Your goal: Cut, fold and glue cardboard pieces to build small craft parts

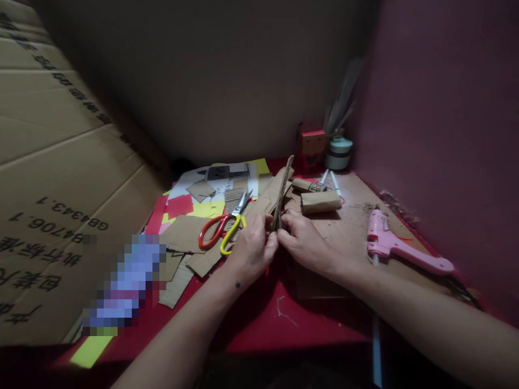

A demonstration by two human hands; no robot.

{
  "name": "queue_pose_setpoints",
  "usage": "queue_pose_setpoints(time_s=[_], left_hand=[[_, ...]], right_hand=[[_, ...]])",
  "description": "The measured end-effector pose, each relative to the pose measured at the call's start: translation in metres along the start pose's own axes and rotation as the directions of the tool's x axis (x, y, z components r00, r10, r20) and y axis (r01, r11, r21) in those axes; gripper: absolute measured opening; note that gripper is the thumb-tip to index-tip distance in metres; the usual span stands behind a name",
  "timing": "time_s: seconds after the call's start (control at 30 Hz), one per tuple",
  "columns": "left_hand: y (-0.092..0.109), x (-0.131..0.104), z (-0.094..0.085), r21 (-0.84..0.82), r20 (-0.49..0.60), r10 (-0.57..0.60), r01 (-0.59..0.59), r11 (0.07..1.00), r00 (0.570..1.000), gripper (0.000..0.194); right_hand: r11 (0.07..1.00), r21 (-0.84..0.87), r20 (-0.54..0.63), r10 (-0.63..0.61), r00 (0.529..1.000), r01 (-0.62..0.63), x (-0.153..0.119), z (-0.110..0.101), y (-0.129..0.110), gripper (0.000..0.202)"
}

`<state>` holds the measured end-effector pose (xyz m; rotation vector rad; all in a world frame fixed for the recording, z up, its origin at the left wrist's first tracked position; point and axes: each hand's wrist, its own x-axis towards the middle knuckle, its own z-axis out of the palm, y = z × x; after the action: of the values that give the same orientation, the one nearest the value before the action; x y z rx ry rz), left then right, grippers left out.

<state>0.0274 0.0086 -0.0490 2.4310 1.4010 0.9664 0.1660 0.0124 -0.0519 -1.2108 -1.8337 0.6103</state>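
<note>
Both my hands meet at the middle of the red-covered table, pinching a narrow piece of cardboard that stands on edge and points away from me. My left hand has its fingers closed on the near left side of it. From the right, my right hand grips the same near end with bent fingers. Scissors with one red and one yellow handle lie just left of my left hand, blades partly apart. Beyond my right hand are a short cardboard roll and a second roll.
A pink glue gun lies at right on a cardboard sheet. Cardboard scraps and coloured paper cover the left side. A big carton walls the left. A red box and a pale green pot stand behind.
</note>
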Motion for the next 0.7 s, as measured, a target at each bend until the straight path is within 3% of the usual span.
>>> queue_pose_setpoints(time_s=[0.2,0.37,0.5,0.7], left_hand=[[-0.0008,-0.0047,0.0084,0.252,0.004,0.119,-0.116,0.961,0.993,0.017],[-0.0012,-0.0002,0.0041,0.147,-0.060,0.075,-0.065,0.987,0.995,0.020],[-0.0018,0.0025,0.0035,0.009,-0.098,0.064,-0.063,0.998,0.993,0.019],[-0.0006,-0.0028,0.0089,0.134,-0.138,0.202,-0.183,0.974,0.970,0.016]], right_hand=[[1.000,-0.016,0.017,0.009,1.000,-0.009,0.0021,-0.0004,0.0001,0.025],[1.000,-0.030,-0.023,0.007,1.000,-0.007,0.0027,-0.0010,-0.0026,0.025],[0.997,0.029,0.024,0.069,0.997,-0.070,0.0029,-0.0015,-0.0004,0.019],[0.987,0.073,0.011,0.140,0.990,-0.140,0.0058,-0.0030,-0.0001,0.008]])
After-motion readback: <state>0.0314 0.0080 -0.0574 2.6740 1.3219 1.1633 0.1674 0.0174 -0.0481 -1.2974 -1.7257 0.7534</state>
